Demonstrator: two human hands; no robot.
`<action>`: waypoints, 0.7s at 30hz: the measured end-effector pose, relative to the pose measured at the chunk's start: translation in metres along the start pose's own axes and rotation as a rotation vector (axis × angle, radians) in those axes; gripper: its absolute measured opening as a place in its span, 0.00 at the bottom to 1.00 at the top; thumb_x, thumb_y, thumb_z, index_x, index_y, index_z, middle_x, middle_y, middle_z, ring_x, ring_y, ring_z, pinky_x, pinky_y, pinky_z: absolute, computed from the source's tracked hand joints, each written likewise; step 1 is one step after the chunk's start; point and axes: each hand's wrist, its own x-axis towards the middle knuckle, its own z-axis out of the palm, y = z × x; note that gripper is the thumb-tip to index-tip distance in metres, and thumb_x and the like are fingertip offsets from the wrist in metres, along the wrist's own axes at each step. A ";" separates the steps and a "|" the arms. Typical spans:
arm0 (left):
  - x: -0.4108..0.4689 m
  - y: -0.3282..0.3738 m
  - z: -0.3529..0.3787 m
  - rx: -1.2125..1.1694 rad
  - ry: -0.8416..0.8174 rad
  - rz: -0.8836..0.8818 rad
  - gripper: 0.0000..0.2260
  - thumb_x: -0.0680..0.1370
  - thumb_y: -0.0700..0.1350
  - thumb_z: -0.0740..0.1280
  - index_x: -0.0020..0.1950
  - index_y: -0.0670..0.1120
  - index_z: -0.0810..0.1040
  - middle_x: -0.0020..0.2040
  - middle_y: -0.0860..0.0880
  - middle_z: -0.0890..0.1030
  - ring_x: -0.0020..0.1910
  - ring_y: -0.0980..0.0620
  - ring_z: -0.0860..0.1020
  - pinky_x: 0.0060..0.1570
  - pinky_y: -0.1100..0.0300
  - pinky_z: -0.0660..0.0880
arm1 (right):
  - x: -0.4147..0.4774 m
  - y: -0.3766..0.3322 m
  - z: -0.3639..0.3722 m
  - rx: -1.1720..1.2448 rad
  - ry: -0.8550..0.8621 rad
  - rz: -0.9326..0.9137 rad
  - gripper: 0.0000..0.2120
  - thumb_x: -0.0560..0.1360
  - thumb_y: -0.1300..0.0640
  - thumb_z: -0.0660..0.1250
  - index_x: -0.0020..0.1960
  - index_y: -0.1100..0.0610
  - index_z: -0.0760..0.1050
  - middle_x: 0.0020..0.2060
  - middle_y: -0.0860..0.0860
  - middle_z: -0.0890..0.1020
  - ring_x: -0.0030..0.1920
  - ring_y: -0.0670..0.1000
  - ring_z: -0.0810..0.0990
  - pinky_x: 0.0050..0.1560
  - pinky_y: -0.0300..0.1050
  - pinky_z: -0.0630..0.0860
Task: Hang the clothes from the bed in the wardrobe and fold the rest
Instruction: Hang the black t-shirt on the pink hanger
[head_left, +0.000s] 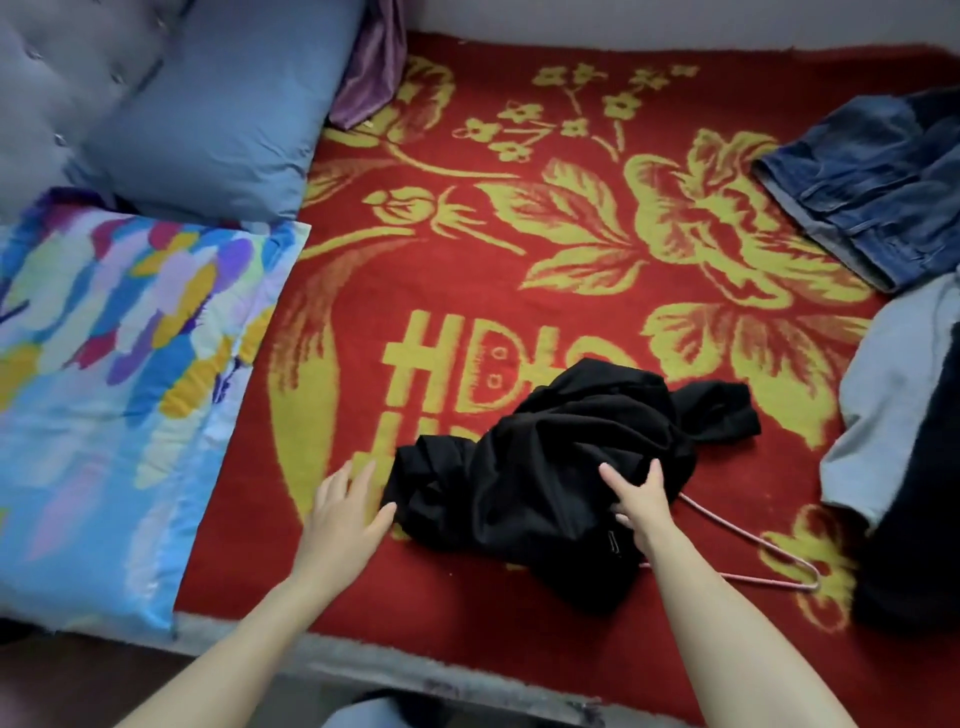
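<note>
Just right of the flat, straight-fingered left hand (345, 512), a crumpled black cloth garment (545, 441) lies on the red-and-yellow flowered bed blanket (571, 208). The right hand (641, 506) rests on it, grip unclear.

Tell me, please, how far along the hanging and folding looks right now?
Done: nothing plainly hung or folded in view. In hand: the crumpled black garment on the bed, right hand on it, left hand open beside its edge, a pink hanger partly beneath it. Left: the jeans, grey garment and dark garment at the right edge.
</note>
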 end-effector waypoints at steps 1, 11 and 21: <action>0.007 -0.015 -0.009 0.011 0.004 0.001 0.27 0.79 0.53 0.60 0.76 0.50 0.56 0.76 0.45 0.57 0.75 0.47 0.53 0.70 0.51 0.56 | -0.006 0.001 0.017 -0.080 0.045 -0.018 0.33 0.71 0.60 0.72 0.73 0.56 0.62 0.60 0.54 0.73 0.56 0.56 0.75 0.54 0.47 0.73; 0.004 0.001 -0.015 -0.143 -0.217 0.362 0.43 0.72 0.58 0.69 0.77 0.51 0.47 0.77 0.51 0.50 0.76 0.52 0.49 0.72 0.52 0.52 | -0.172 -0.050 0.124 -0.343 0.261 -0.323 0.13 0.72 0.52 0.70 0.34 0.55 0.70 0.30 0.48 0.76 0.34 0.48 0.75 0.36 0.41 0.66; 0.080 0.032 -0.099 -0.716 0.453 0.021 0.10 0.76 0.33 0.61 0.55 0.34 0.77 0.47 0.34 0.79 0.46 0.43 0.77 0.40 0.57 0.65 | -0.212 -0.160 0.123 -0.138 -0.310 -0.624 0.27 0.76 0.57 0.67 0.73 0.53 0.63 0.58 0.41 0.75 0.51 0.39 0.76 0.50 0.31 0.73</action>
